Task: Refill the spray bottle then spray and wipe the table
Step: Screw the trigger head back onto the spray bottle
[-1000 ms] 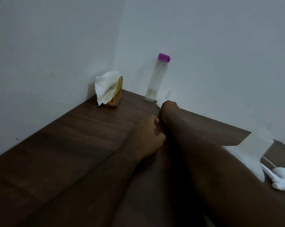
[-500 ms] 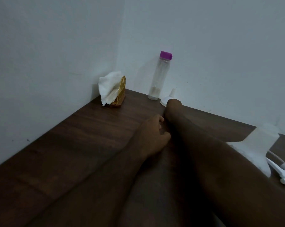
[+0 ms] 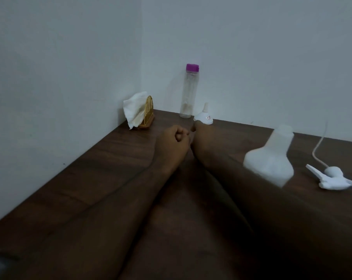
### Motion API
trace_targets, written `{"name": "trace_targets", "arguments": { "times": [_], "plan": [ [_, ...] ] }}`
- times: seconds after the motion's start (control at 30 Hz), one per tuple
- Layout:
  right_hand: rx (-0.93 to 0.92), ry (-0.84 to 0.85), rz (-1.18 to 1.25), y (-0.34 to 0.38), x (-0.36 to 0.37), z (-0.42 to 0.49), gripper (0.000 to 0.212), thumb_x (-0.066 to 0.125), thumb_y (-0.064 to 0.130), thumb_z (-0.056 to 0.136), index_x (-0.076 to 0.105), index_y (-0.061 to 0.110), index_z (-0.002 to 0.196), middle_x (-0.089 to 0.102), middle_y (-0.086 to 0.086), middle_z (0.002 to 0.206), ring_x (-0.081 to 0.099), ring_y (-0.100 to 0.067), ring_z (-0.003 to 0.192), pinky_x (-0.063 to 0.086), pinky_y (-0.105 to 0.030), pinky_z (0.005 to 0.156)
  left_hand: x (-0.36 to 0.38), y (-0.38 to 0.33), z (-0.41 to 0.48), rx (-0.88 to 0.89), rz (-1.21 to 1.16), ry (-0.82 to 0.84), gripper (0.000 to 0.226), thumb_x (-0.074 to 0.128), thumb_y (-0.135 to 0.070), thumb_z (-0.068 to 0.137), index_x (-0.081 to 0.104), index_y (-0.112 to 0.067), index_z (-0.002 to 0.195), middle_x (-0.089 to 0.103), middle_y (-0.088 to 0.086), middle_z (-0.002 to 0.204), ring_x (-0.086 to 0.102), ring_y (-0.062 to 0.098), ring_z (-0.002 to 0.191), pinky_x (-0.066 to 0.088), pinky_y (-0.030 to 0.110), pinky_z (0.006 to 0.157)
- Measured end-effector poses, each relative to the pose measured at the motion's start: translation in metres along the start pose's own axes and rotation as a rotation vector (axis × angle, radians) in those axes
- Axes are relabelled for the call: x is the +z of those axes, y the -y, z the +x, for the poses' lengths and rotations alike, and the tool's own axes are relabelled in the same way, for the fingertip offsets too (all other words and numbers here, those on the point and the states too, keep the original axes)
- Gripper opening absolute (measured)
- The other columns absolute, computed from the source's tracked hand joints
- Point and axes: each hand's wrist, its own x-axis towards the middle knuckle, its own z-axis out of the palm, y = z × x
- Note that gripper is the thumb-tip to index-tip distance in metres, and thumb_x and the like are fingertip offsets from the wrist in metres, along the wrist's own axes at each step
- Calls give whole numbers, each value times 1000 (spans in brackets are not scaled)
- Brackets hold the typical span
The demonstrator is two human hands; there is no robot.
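— Where was the funnel (image 3: pixel 203 117)?
— Just past my right hand (image 3: pixel 199 136), at its fingertips. I couldn't tell whether they gripped it. My left hand (image 3: pixel 172 143) lay fisted beside it, holding nothing.
— And the spray bottle (image 3: pixel 272 160)?
— Uncapped, well to the right of those fingers. I judged it best to pinch the funnel's spout and seat it squarely in that neck.

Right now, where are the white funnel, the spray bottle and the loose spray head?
white funnel (image 3: pixel 201 118), head view, on its cone.
spray bottle (image 3: pixel 269 164), head view, on its wide lower body.
spray head (image 3: pixel 332 178), head view, on its white body.
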Motion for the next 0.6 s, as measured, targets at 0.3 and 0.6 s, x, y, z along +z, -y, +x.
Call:
{"name": "trace_targets", "arguments": {
  "times": [0.3,0.6],
  "plan": [
    [-98,-197,91,-60,-47,-108,27,61,38,90,58,24,67,56,8,61,52,-9,57,34,-24,52,19,-49,-60,365,-37,-8,18,59,-24,91,62,-15,106,62,-1,70,60,12,63,51,30,58],
    [5,-386,147,-162,-82,-167,25,62,32,86,61,17,66,57,6,57,53,-9,51,38,-25,54,63,-91,-106,689,127,337,22,61,-31,90,66,-16,104,67,-7,80,56,2,62,45,16,57]
  ]
}}
